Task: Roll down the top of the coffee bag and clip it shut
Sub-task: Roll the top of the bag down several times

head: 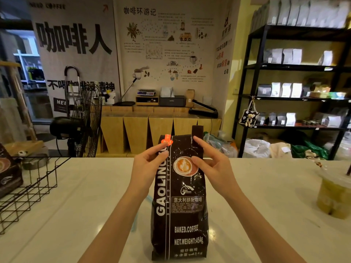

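Observation:
A tall dark-brown coffee bag (180, 211) with white lettering stands upright on the white counter (266, 205) in front of me. A small orange clip (166, 141) sits at the bag's top left corner. My left hand (148, 166) pinches the bag's left edge just below the clip. My right hand (210, 164) holds the upper right side, thumb on the front, index finger stretched up along the edge. A narrow flap (197, 132) at the top right corner sticks straight up.
A black wire basket (28, 188) with another coffee bag (8, 175) stands at the left. A plastic cup of yellow-green drink (335, 196) is at the right. Behind the counter are a fan, wooden cabinets and black shelves of bags.

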